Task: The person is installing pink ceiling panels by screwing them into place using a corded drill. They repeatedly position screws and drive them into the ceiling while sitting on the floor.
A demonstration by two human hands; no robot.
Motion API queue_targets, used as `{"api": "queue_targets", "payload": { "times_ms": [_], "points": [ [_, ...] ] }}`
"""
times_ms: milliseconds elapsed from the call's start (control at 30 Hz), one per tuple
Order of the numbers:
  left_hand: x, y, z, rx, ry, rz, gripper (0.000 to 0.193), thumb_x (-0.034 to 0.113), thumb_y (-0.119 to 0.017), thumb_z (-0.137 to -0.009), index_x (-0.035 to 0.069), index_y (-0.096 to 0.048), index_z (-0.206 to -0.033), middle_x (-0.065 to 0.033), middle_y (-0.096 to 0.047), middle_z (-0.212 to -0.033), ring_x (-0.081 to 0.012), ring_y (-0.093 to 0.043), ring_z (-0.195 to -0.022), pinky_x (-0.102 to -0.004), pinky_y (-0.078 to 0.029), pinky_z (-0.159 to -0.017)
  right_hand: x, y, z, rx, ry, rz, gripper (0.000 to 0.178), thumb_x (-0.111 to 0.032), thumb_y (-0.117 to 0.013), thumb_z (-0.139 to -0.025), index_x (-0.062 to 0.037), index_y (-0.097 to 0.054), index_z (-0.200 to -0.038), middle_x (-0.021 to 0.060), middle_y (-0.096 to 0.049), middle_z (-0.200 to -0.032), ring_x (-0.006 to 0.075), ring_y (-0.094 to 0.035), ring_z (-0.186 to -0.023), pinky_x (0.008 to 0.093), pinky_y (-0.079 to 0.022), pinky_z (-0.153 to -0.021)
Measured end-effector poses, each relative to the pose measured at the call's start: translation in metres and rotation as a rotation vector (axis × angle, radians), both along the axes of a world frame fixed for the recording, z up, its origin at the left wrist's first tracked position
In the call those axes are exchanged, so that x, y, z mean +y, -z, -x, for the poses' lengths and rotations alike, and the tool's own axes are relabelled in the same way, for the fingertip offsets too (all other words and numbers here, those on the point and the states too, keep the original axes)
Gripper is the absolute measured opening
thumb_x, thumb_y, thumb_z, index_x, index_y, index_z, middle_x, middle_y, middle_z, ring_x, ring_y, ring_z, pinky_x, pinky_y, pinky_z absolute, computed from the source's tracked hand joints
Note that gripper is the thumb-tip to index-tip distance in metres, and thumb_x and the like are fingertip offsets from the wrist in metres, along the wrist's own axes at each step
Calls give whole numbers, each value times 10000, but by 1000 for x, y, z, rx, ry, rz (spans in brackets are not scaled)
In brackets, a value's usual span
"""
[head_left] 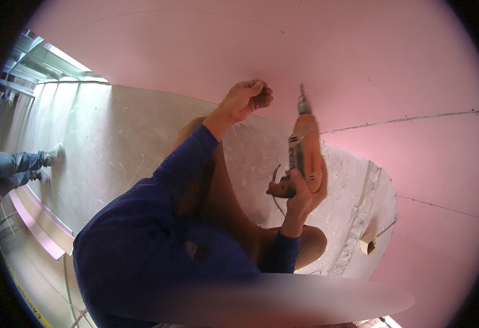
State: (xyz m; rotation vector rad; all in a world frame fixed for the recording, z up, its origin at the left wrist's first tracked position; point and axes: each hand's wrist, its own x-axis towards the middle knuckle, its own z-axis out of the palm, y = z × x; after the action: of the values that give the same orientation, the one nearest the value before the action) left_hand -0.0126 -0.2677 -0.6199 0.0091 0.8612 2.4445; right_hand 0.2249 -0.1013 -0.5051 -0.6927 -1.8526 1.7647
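Observation:
My right hand (304, 195) is wrapped round the handle of an orange and black power drill (306, 143). The drill points up, its metal chuck and thin bit (303, 98) in front of a large pink wallboard (349, 60). From below its handle hangs a dark cord. To the left of the bit, my left hand (246, 100) is raised close to the board with its fingers curled closed. Whatever those fingers may hold is hidden. A gap separates the left hand from the drill.
Thin seams (409, 118) cross the pink board at the right. Below lies a worn grey floor (152, 112) with a cardboard-coloured roll (367, 243) at the right. Another person's jeans and shoes (53, 154) show at far left, near pink-edged board strips (37, 224).

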Motion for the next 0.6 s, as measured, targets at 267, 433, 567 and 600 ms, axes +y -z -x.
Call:
{"api": "queue_targets", "payload": {
  "times_ms": [267,433,567,600],
  "points": [
    [-20,13,1,-20,46,-75,238,217,-566,-1144,2,-668,-1140,-92,-717,-1051,-224,-736,-946,-372,-648,-889,-33,19,-7,-138,-191,66,756,-164,-892,-771,1,-630,-1460,164,-741,-1207,236,-738,-969,350,-613,-850],
    [-24,25,5,-40,83,-65,218,203,-574,-1141,3,-661,-1127,-76,-693,-1011,-205,-708,-914,-364,-639,-883,-34,10,-10,-239,-213,68,781,-182,-898,-775,5,-613,-1477,155,-756,-1165,234,-743,-930,351,-622,-836],
    [-21,30,4,-17,129,-60,213,206,-581,-1138,10,-663,-1126,-68,-688,-998,-199,-689,-877,-370,-632,-866,-33,23,-12,-227,-214,19,791,-194,-895,-779,7,-601,-1486,162,-752,-1153,204,-738,-836,318,-615,-715],
    [-21,30,3,-18,136,-30,212,207,-583,-1137,11,-663,-1124,-68,-688,-997,-198,-686,-870,-373,-631,-864,-33,29,-11,-179,-226,-57,793,-197,-894,-780,6,-599,-1487,162,-750,-1149,194,-733,-801,305,-607,-671]
  ]
}}
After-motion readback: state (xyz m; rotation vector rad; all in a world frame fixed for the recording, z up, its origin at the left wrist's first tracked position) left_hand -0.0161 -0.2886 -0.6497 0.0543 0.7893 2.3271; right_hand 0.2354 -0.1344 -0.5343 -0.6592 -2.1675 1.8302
